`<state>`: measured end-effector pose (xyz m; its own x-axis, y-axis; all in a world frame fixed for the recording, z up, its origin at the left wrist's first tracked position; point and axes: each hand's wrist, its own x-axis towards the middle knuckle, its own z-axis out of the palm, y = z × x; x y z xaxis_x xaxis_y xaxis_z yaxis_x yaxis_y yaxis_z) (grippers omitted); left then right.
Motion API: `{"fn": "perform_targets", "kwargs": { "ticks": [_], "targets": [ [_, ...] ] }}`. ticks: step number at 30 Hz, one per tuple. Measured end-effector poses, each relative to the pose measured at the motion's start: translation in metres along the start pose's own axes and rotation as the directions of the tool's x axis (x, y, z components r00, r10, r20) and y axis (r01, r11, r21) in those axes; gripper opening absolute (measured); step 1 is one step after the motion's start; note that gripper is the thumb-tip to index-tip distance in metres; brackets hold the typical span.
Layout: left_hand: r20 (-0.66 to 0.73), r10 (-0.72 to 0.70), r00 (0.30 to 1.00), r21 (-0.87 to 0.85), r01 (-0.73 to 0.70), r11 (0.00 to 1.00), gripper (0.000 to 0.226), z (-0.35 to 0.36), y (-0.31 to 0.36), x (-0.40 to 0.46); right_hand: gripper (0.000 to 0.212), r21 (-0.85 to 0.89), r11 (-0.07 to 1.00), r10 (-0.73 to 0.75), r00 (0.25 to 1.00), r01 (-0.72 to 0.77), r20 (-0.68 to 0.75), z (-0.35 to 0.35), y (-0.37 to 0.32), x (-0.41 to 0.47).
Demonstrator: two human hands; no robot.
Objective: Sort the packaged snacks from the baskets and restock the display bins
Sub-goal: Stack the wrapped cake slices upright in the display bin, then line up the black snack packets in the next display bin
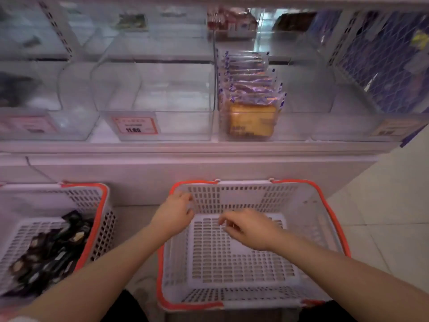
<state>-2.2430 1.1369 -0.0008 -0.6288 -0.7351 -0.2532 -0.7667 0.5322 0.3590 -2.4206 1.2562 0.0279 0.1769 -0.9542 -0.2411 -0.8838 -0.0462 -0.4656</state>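
A white basket with an orange rim (334, 219) stands on the floor in front of me with no packets inside. My left hand (173, 213) is at its far left corner, fingers curled at the rim; whether it grips the rim is unclear. My right hand (249, 227) hovers inside the basket with loosely curled fingers and holds nothing. A second basket (102, 205) at the left holds several dark snack packets (50, 254). On the shelf above, a clear bin (292, 126) contains a row of purple-edged cake packets (251, 89).
Clear bins without stock (157, 94) stand left of the cake bin, one with a red price tag (135, 127). More packets sit on the upper shelf (231, 20). A blue mesh rack (380, 59) rises at the right. Tiled floor (390, 205) lies to the right.
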Motion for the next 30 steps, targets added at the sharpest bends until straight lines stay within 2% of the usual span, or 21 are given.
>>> {"fn": "perform_targets", "kwargs": {
  "ticks": [2, 4, 5, 7, 8, 10, 13, 16, 19, 21, 24, 27, 30],
  "targets": [
    [-0.020, -0.166, 0.986, -0.019, 0.165, 0.986, 0.042, 0.028, -0.024, -0.019, 0.022, 0.066, 0.997, 0.036, 0.996, -0.042, 0.082, 0.028, -0.004, 0.001],
    [-0.016, -0.321, 0.947, -0.115, 0.317, 0.941, 0.046, 0.049, -0.040, -0.032, 0.020, 0.122, 0.988, 0.074, 0.987, -0.092, 0.145, 0.055, -0.006, 0.000],
    [0.021, -0.391, 0.920, -0.220, 0.385, 0.896, 0.048, 0.057, -0.045, -0.036, 0.019, 0.149, 0.982, 0.093, 0.983, -0.117, 0.157, 0.067, -0.007, -0.002],
    [0.145, -0.472, 0.870, -0.473, 0.480, 0.739, 0.047, 0.071, -0.051, -0.042, 0.018, 0.209, 0.964, 0.137, 0.979, -0.167, 0.150, 0.090, -0.011, -0.006],
    [0.193, -0.474, 0.859, -0.584, 0.489, 0.648, 0.046, 0.075, -0.052, -0.044, 0.018, 0.246, 0.948, 0.171, 0.975, -0.201, 0.140, 0.099, -0.013, -0.008],
    [0.204, -0.485, 0.850, -0.727, 0.463, 0.507, 0.035, 0.077, -0.053, -0.044, 0.018, 0.321, 0.907, 0.250, 0.962, -0.272, 0.108, 0.116, -0.020, -0.012],
    [0.181, -0.500, 0.847, -0.824, 0.408, 0.394, 0.018, 0.067, -0.042, -0.041, 0.026, 0.379, 0.864, 0.344, 0.938, -0.331, 0.037, 0.131, -0.030, -0.015],
    [0.226, -0.385, 0.895, -0.887, 0.352, 0.298, 0.025, 0.056, -0.010, -0.040, 0.042, 0.468, 0.817, 0.403, 0.914, -0.336, -0.047, 0.134, -0.040, -0.018],
    [0.269, -0.215, 0.939, -0.920, 0.317, 0.232, 0.020, 0.054, 0.035, -0.040, 0.058, 0.487, 0.815, 0.443, 0.880, -0.314, -0.173, 0.130, -0.037, -0.025],
    [0.285, -0.092, 0.954, -0.917, 0.300, 0.263, 0.025, 0.054, 0.063, -0.035, 0.064, 0.511, 0.795, 0.487, 0.846, -0.327, -0.215, 0.121, -0.025, -0.038],
    [0.269, 0.076, 0.960, -0.895, 0.220, 0.388, 0.031, 0.059, 0.103, -0.024, 0.052, 0.461, 0.759, 0.605, 0.760, -0.460, -0.238, 0.105, 0.009, -0.070],
    [0.188, 0.116, 0.975, -0.841, 0.099, 0.532, 0.027, 0.072, 0.136, -0.014, 0.039, 0.389, 0.710, 0.695, 0.674, -0.587, -0.251, 0.094, 0.049, -0.104],
    [0.176, 0.167, 0.970, -0.696, 0.003, 0.718, 0.029, 0.089, 0.157, -0.007, 0.025, 0.365, 0.602, 0.798, 0.553, -0.710, -0.238, 0.089, 0.091, -0.129]
  ]
}}
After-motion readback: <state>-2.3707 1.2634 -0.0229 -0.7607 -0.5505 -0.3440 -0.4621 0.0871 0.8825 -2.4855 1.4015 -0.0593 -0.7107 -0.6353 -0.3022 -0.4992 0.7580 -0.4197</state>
